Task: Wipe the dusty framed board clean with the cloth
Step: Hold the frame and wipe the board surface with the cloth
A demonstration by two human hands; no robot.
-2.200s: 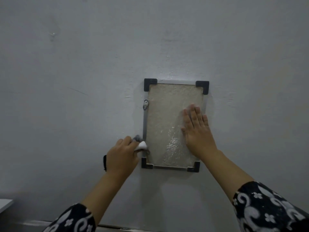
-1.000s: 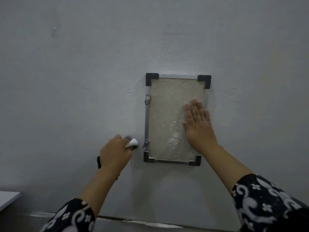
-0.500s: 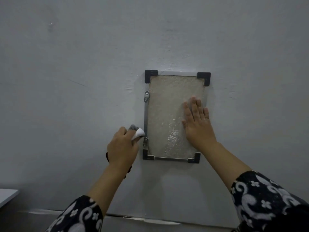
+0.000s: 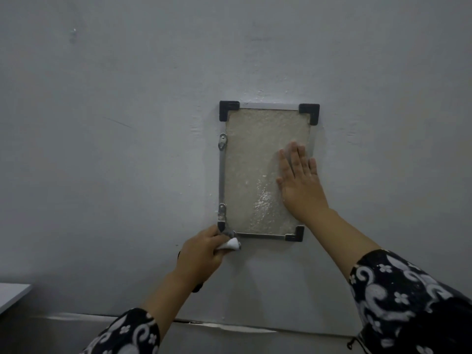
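Grey wall carrying dusty, metal-framed rectangular board. Right hand, fingers straight, pressed flat at board's right edge; left hand gripping white cloth at board's lower-left corner.

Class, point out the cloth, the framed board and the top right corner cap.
cloth (image 4: 231,244), head view, white bunched tip.
framed board (image 4: 258,159), head view, dusty panel middle.
top right corner cap (image 4: 311,111), head view, black cap.

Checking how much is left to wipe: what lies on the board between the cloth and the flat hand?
In the head view, only dusty board surface lies between the cloth and the right hand; nothing else.
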